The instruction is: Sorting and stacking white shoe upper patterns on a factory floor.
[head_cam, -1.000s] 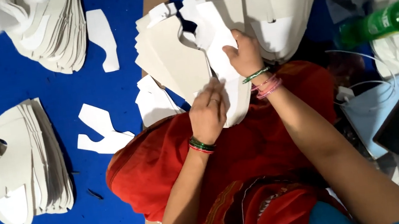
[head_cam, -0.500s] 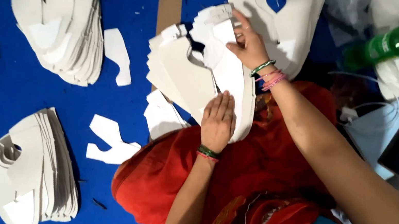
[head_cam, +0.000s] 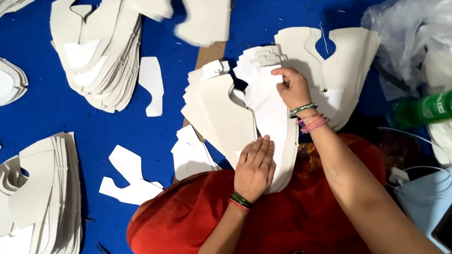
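- Head view: my left hand (head_cam: 255,167) lies flat, fingers together, pressing the near end of the fanned stack of white cut-out pieces (head_cam: 236,116) that rests across my lap in the red cloth (head_cam: 203,218).
- My right hand (head_cam: 293,87) is at the far end of the same stack, fingertips pinching the upper edge of the topmost piece.
- The stack's long axis runs away from me, from the left palm up towards the right fingers, so the right hand is nearer the far tips and the left nearer the lap end.
- Just beyond the right hand sits another white stack (head_cam: 341,63), touching or overlapping the one I hold; I cannot tell which.
- A green bottle (head_cam: 447,106) lies well off to my right.
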